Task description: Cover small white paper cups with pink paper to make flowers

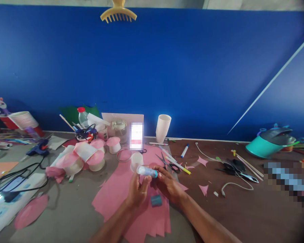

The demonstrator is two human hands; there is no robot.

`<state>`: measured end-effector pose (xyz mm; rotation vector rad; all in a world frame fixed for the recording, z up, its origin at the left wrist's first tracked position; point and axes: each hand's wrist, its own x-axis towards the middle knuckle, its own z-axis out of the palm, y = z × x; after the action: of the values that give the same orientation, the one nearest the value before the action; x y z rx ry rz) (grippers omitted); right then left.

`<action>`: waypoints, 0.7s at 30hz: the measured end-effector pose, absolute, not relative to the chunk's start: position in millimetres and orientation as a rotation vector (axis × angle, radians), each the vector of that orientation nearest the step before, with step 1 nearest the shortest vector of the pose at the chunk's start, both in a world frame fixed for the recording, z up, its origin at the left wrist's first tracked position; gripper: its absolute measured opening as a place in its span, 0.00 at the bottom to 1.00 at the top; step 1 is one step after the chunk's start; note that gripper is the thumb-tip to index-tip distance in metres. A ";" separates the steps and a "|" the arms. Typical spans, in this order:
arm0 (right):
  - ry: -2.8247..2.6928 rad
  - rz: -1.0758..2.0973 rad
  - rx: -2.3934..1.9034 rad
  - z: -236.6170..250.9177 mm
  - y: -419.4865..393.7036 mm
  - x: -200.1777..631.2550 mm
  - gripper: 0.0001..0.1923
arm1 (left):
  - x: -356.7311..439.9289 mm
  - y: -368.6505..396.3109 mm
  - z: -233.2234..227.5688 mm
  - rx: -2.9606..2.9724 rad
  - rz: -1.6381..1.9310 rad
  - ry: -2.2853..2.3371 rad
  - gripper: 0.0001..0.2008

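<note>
Both hands meet over a spread of pink paper (121, 199), thin flat sheets with ragged cut edges fanning toward the person. The left hand (136, 192) curls its fingers round one end of a glue stick (147, 171), a smooth pale tube lying level; the right hand (168, 185) pinches its bluish end. Just below the hands, a small teal cap (156, 200) lies on the paper. Bare brown table (243, 216) lies open to the right of the right hand. Just beyond the tube stands a small white cup (136, 161); scissors (167, 162) and markers (176, 163) lie past the right hand. Farther off, a tall cup stack (163, 128) stands by the blue wall (167, 67). Left of the left hand, crumpled pink-and-white paper cups (86, 157) crowd together.
</note>
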<state>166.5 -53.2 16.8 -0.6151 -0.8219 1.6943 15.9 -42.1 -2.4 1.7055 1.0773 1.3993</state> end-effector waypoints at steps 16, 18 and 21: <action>-0.940 0.433 -1.394 -5.2 -9.4 234.3 0.15 | 0.6 -10.2 -2.3 1.744 1.630 1.515 0.32; -0.981 0.390 -1.412 -7.6 -9.2 235.1 0.15 | 1.1 -6.1 -6.2 1.686 1.543 1.562 0.36; -1.138 0.221 -1.442 -3.6 -15.3 228.0 0.15 | -0.1 0.4 -15.1 1.602 1.447 1.564 0.39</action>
<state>228.0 -15.3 -3.6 -1.4419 -1.1380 0.2206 -0.1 0.4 -15.1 1.6018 1.5643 1.4466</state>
